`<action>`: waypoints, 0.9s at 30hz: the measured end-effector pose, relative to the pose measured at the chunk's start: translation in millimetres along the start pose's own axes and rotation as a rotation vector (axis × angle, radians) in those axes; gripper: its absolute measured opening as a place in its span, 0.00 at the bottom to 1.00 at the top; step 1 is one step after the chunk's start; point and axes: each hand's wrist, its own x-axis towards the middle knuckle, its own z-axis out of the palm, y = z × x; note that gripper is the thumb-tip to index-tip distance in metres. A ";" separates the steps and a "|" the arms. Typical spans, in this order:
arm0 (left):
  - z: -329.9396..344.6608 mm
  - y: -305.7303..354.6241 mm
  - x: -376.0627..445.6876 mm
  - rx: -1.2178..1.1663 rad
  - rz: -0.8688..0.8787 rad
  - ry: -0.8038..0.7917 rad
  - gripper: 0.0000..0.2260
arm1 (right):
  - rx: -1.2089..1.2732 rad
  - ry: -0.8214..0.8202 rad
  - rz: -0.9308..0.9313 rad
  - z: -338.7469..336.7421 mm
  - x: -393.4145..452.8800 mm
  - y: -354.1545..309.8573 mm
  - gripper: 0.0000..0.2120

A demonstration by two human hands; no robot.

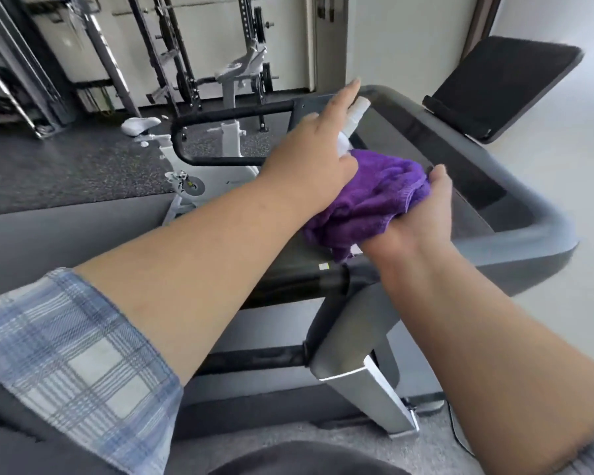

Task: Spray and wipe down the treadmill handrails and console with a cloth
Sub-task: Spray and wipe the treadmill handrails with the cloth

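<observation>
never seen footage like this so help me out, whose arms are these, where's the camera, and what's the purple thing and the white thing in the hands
The camera sits on a person's head, looking forward and down, so the two arms are the wearer's own. They stand at a treadmill in a gym. The left hand grips a white spray bottle, index finger stretched out along it. The right hand holds a bunched purple cloth, cupped from underneath, just over the grey handrail that frames the dark console. The tilted black panel behind is the treadmill's screen. A white exercise bike and weight racks stand in the background on the left.
</observation>
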 end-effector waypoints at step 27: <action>-131.0 -89.2 -246.2 0.016 -0.148 -0.051 0.32 | -0.177 0.082 0.022 32.0 -157.5 251.0 0.26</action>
